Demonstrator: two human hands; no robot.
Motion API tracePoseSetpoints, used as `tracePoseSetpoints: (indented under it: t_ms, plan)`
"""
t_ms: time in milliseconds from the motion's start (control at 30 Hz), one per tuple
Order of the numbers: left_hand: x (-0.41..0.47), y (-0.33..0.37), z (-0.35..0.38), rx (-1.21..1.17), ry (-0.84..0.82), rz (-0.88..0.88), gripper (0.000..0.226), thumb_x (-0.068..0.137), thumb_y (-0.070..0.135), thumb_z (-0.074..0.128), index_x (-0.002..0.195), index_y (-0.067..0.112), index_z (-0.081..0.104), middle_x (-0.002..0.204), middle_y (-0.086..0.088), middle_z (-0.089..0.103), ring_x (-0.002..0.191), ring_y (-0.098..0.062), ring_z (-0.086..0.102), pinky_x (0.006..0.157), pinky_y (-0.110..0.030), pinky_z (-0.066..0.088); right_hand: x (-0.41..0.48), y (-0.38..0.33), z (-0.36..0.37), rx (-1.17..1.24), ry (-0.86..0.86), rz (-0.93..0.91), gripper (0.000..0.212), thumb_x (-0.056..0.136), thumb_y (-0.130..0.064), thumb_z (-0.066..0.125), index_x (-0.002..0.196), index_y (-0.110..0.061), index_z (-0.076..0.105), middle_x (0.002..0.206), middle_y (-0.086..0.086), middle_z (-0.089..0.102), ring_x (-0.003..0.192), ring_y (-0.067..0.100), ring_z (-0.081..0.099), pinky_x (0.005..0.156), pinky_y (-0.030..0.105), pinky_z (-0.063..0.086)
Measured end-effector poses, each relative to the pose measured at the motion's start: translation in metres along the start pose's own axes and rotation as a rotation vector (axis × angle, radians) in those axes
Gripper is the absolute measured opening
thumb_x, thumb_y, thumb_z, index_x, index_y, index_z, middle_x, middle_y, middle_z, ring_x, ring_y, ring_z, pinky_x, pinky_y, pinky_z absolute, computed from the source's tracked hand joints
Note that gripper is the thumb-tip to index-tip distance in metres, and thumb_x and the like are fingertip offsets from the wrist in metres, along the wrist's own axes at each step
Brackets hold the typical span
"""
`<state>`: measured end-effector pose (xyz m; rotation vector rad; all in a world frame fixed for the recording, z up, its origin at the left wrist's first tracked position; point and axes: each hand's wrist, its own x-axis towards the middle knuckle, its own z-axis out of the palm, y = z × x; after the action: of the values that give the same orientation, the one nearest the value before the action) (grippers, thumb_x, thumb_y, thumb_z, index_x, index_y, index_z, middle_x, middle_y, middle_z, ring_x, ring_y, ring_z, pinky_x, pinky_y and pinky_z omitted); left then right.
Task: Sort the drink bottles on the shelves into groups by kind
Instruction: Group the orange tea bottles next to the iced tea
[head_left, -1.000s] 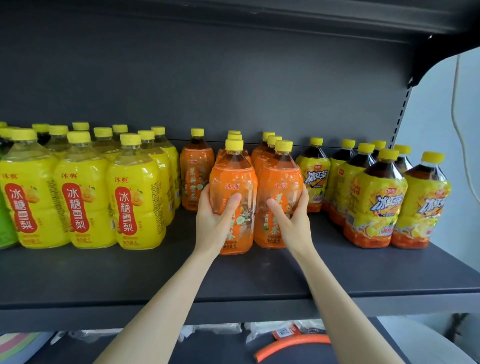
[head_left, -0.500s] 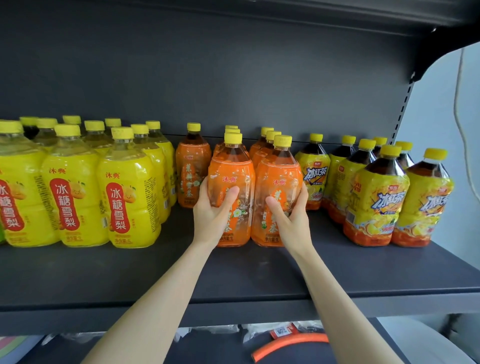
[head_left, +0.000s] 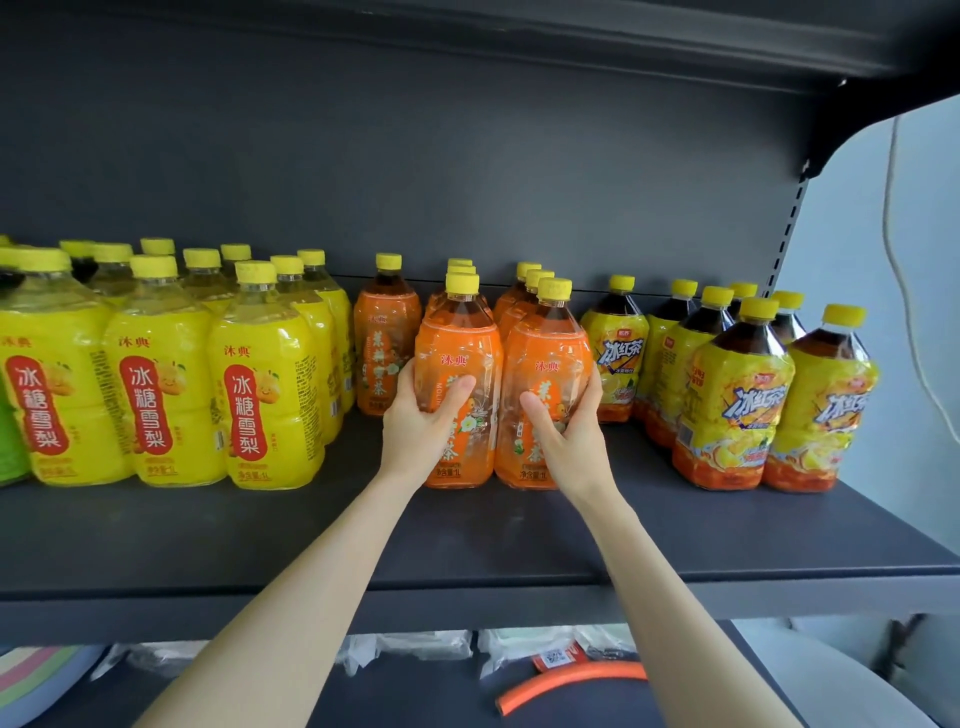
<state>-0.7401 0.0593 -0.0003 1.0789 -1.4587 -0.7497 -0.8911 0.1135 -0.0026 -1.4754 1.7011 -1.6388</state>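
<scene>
Orange bottles (head_left: 460, 384) and (head_left: 545, 395), each clasped by the left hand (head_left: 421, 421) and right hand (head_left: 566, 431), have slid back on the shelf (head_left: 519, 535) against their rows, closing the orange group.

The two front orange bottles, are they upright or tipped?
Upright: both front orange bottles stand on the shelf, caps up.

Your view is sharp and evenly bright; daylight enters right of your hands (head_left: 498, 421), gloss glints on bottle wrappers (head_left: 545, 353), and wide-angle bending curves the shelf (head_left: 675, 540) edges.
</scene>
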Motion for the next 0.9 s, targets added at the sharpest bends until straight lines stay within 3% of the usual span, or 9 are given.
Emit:
tracePoseSetpoints:
  t_ms: [67, 167, 300, 467, 667, 900]
  plan:
    - [-0.003, 0.007, -0.006, 0.083, -0.01, -0.028, 0.091, 0.065, 0.071, 0.049, 0.141, 0.022, 0.035, 0.136, -0.003, 0.051, 0.122, -0.025, 0.052, 0.098, -0.041, 0.044, -0.004, -0.006, -0.005, -0.107, -0.016, 0.026, 0.112, 0.063, -0.088, 0.049, 0.148, -0.042, -0.008, 0.155, 0.0, 0.029, 0.135, 0.029, 0.041, 0.105, 0.055, 0.041]
    - [-0.011, 0.017, -0.017, 0.224, -0.035, -0.027, 0.081, 0.075, 0.067, 0.051, 0.14, 0.02, 0.036, 0.137, -0.003, 0.051, 0.122, -0.027, 0.052, 0.099, -0.044, 0.044, -0.016, -0.012, -0.015, -0.288, -0.034, 0.018, 0.098, 0.085, -0.058, 0.058, 0.153, -0.026, -0.005, 0.159, 0.001, 0.022, 0.135, 0.029, 0.04, 0.105, 0.051, 0.041]
    - [-0.032, 0.025, -0.039, 0.473, -0.002, 0.114, 0.057, 0.088, 0.046, 0.057, 0.134, 0.014, 0.047, 0.13, -0.005, 0.058, 0.115, -0.025, 0.058, 0.092, -0.038, 0.049, -0.037, -0.023, -0.027, -0.457, -0.005, -0.099, 0.064, 0.094, -0.042, 0.054, 0.149, -0.021, 0.029, 0.145, 0.002, 0.044, 0.123, 0.024, 0.051, 0.096, 0.041, 0.046]
    - [-0.06, 0.035, -0.087, 0.586, 0.08, 0.299, 0.027, 0.089, 0.035, 0.058, 0.106, 0.015, 0.066, 0.105, 0.0, 0.071, 0.095, -0.015, 0.066, 0.076, -0.027, 0.052, -0.066, -0.057, -0.021, -0.515, 0.025, -0.263, 0.034, 0.096, -0.035, 0.052, 0.124, -0.018, 0.059, 0.125, 0.002, 0.058, 0.106, 0.026, 0.059, 0.081, 0.038, 0.049]
    - [-0.075, 0.056, -0.185, 0.664, 0.14, 0.467, 0.021, 0.09, 0.035, 0.059, 0.095, 0.017, 0.069, 0.089, 0.003, 0.073, 0.08, -0.017, 0.068, 0.065, -0.031, 0.053, -0.096, -0.114, 0.03, -0.462, 0.008, -0.468, 0.029, 0.095, -0.029, 0.055, 0.118, -0.014, 0.064, 0.116, 0.003, 0.062, 0.091, 0.025, 0.061, 0.072, 0.034, 0.047]
    - [-0.105, 0.038, -0.344, 0.74, 0.171, 0.504, 0.034, 0.088, 0.04, 0.054, 0.105, 0.014, 0.067, 0.098, 0.002, 0.07, 0.082, -0.017, 0.066, 0.066, -0.032, 0.053, -0.166, -0.18, 0.151, -0.329, 0.004, -0.596, 0.032, 0.092, -0.033, 0.054, 0.113, -0.011, 0.066, 0.11, 0.003, 0.065, 0.092, 0.026, 0.063, 0.071, 0.04, 0.052]
